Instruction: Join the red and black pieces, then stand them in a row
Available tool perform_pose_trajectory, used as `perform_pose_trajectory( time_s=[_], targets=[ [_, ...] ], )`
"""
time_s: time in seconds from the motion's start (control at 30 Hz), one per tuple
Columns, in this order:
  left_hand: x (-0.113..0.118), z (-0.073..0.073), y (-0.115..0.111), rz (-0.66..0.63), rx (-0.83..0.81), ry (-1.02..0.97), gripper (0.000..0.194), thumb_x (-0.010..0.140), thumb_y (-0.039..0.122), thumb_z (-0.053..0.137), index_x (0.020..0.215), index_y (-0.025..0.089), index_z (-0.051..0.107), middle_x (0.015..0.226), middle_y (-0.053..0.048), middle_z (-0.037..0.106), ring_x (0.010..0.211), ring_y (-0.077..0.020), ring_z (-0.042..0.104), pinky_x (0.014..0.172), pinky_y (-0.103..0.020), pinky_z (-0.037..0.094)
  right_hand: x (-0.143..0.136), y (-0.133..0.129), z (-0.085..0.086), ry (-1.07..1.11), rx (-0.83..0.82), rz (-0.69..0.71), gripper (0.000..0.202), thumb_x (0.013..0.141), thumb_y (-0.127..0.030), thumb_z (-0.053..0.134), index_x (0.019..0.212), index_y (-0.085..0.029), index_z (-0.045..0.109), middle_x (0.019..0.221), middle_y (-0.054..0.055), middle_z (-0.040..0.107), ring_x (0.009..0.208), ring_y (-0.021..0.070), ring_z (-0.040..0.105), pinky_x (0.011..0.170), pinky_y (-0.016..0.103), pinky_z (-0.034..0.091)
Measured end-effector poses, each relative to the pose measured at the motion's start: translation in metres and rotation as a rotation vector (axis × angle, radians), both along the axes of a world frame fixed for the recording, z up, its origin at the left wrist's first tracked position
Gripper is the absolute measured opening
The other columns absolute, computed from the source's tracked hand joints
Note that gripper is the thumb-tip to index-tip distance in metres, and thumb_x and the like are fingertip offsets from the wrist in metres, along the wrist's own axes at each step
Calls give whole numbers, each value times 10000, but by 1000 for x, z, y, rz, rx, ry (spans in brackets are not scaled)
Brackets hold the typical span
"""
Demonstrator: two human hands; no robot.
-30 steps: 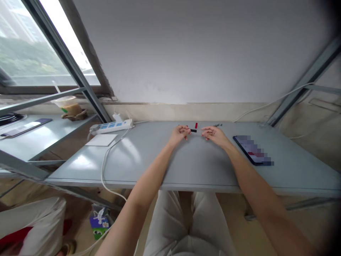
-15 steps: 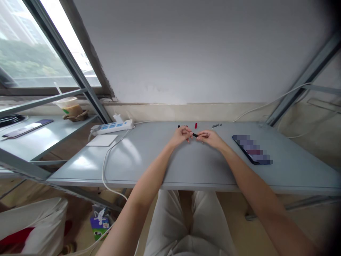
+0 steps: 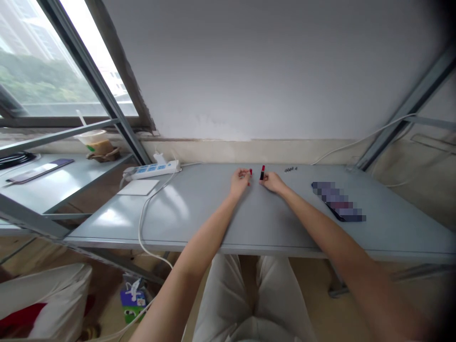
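Observation:
My right hand (image 3: 272,182) pinches a small black cylinder (image 3: 262,176) near the back of the desk. A small red piece (image 3: 263,168) shows directly at its far end; whether they are joined I cannot tell. A short way to the left, my left hand (image 3: 240,182) has its fingers curled together. Another little red piece (image 3: 251,171) shows at its fingertips, and whether it is held or lies behind them is unclear. Several tiny grey metal parts (image 3: 290,169) lie on the desk to the right of my hands.
A phone (image 3: 338,202) lies on the grey desk (image 3: 199,223) at right. To the left are a white power strip (image 3: 153,170), a flat white square (image 3: 138,187) and a trailing white cable (image 3: 139,228). A drink cup (image 3: 96,142) stands on the neighbouring surface.
My hands have moved apart; the black cylinder was between both and is now in my right hand alone, turned to point away, by the red piece.

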State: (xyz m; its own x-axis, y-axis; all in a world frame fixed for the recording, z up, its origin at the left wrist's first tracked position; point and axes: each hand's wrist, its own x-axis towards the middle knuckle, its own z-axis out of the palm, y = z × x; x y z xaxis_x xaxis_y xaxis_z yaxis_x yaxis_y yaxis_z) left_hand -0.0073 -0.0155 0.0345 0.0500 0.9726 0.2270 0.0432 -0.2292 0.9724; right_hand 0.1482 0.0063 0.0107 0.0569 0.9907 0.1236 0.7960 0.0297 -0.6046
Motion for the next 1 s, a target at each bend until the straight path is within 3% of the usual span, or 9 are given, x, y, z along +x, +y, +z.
perform_pose_trajectory(
  time_s=[0.23,0.43,0.63,0.83,1.0],
  targets=[
    [-3,4,-4,18,-147,-126,74,825,200,460,791,149,501,762,-32,595,434,-25,433,462,-175,380,-13,18,-9,-75,-26,-67,94,710,-197,601,790,-156,628,836,85,662,765,169,597,651,241,406],
    [-4,3,-3,25,-176,-127,95,824,235,487,784,155,518,765,-32,600,443,-27,434,471,-177,375,-14,24,-17,-53,9,-104,118,713,-225,609,812,-165,628,877,85,663,806,172,604,684,253,420],
    [-4,-5,4,9,-165,-74,123,835,231,452,752,153,495,760,-43,598,453,-39,437,488,-189,395,-7,19,-13,-84,20,-74,255,672,-313,650,874,-158,627,864,94,652,795,185,600,696,280,429],
    [2,-8,2,6,28,154,112,804,213,468,717,156,510,635,-19,551,523,-85,475,528,-209,402,39,12,1,-190,49,-66,75,677,-255,605,646,-190,625,716,75,646,684,181,588,638,277,421],
    [12,-17,-14,-58,268,521,120,784,235,480,740,162,564,672,-30,588,592,-120,509,636,-266,418,64,17,4,-189,67,-126,136,675,-175,575,781,-166,658,783,93,659,728,191,597,670,281,425]
  ],
)
